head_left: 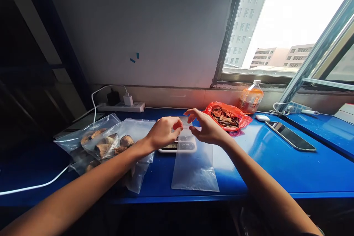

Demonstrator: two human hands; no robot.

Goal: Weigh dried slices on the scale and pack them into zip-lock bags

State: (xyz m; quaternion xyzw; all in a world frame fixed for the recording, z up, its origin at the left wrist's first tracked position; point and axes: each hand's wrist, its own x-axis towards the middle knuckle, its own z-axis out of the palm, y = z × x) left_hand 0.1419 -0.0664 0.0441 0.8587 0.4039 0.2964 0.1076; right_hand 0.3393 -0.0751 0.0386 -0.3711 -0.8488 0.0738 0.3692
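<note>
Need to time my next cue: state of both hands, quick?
Left hand: fingers curled toward the thumb; whether it pinches the flat clear bag cannot be told.
Right hand: open, fingers bent, thumb apart, nothing visibly held.

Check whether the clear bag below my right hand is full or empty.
Empty: the clear bag looks flat, the blue table shows through it, and no contents are visible inside.

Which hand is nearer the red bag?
Right. The right hand is just left of the red bag; the left hand is farther left, past the right one.
</note>
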